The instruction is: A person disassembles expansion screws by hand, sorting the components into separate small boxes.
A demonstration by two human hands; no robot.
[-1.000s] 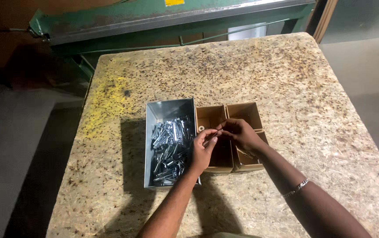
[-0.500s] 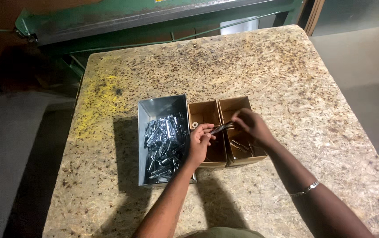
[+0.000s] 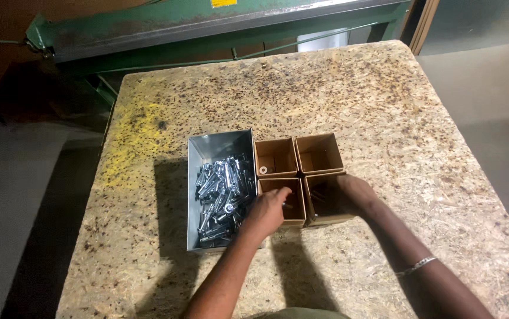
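Chipboard table (image 3: 420, 147), speckled brown, carries a grey metal tray (image 3: 219, 147) of loose silver bolts (image 3: 222, 192) and, touching its right wall, a block of four small cardboard boxes.

Change noted: half a second ago both hands met above the boxes and worked one dark fastener between them. They have now parted. The left hand (image 3: 266, 210) has dropped over the near-left box (image 3: 278, 204), at 6 o'clock of the block, fingers curled downward into it; whether they grip anything cannot be told. The right hand (image 3: 349, 192) rests against the near-right box (image 3: 328, 204), fingers narrow on its rim at about 3 o'clock, nothing visibly held. A bracelet (image 3: 417, 266) sits on that wrist.

The far-left box (image 3: 275, 156) holds one small washer (image 3: 263, 170); the far-right box (image 3: 319, 152) shows no contents.

Assessment: the fastener appears taken apart, its pieces going into separate boxes. The tray remains well filled, at 9 o'clock of the left hand.
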